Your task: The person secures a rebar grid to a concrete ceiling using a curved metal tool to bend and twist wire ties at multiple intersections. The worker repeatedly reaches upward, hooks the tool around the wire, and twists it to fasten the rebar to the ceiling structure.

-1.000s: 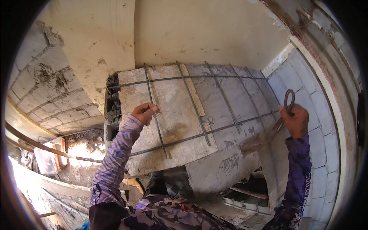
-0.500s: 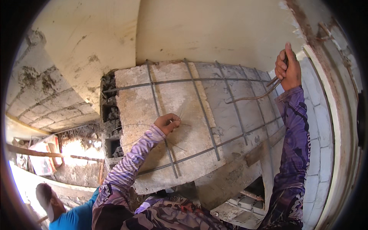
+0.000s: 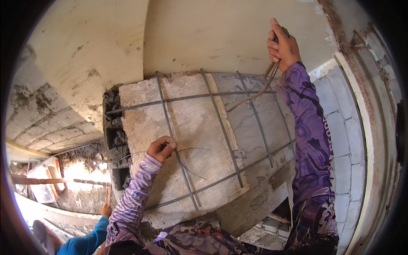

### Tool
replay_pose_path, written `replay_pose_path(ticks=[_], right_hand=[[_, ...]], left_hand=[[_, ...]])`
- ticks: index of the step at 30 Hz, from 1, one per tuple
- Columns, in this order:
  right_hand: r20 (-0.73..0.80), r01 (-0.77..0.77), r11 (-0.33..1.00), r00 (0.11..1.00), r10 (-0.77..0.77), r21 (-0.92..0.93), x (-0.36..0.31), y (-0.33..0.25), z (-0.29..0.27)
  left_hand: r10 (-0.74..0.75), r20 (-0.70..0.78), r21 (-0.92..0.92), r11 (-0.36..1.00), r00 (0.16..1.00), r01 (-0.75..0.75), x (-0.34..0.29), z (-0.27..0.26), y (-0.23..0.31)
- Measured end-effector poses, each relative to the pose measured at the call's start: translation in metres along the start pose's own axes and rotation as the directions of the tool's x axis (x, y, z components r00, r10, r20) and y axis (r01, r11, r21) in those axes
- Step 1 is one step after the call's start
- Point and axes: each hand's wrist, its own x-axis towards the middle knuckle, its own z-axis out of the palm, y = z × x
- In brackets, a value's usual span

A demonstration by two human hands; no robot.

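My left hand [image 3: 162, 148] is pinched on thin tie wire [image 3: 194, 148] beside a lengthwise bar of the rebar grid [image 3: 222, 126]. Loose wire ends fan out to the right of the fingers, over the slab. Raised above the far edge of the slab, my right hand [image 3: 284, 46] is wrapped round a bent metal rod tool [image 3: 272, 70] with a long curved, hooked end. That end reaches left and down over the grid. The ribbed steel bars cross over a rough concrete slab [image 3: 144, 127], pale on the left and grey on the right.
Broken hollow blocks [image 3: 115, 138] edge the slab on the left. A cream wall [image 3: 229, 34] rises behind, and a grey block wall [image 3: 350, 170] stands at right. A co-worker in a blue sleeve [image 3: 83, 238] is low at left, one hand by a wooden stick.
My right hand has swung left and up with the rod tool. My left hand has shifted left and down, still pinching the wire. The view has tilted slightly, and the co-worker's hand now shows.
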Motion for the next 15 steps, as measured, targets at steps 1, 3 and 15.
replay_pose_path(ticks=[1, 3, 15], right_hand=[[-0.023, 0.015, 1.000, 1.000, -0.015, -0.025, 0.005, 0.003, -0.004], [-0.081, 0.037, 0.997, 0.996, -0.041, -0.061, 0.017, 0.013, -0.011], [-0.169, -0.010, 1.000, 0.986, 0.009, -0.002, 0.069, 0.062, -0.008]], left_hand=[[-0.006, -0.002, -0.008, 1.000, 1.000, 0.006, 0.002, 0.000, 0.000], [0.012, 0.013, -0.022, 1.000, 1.000, -0.011, 0.004, 0.002, 0.001], [0.009, -0.021, -0.046, 0.999, 1.000, -0.010, -0.008, 0.002, 0.008]])
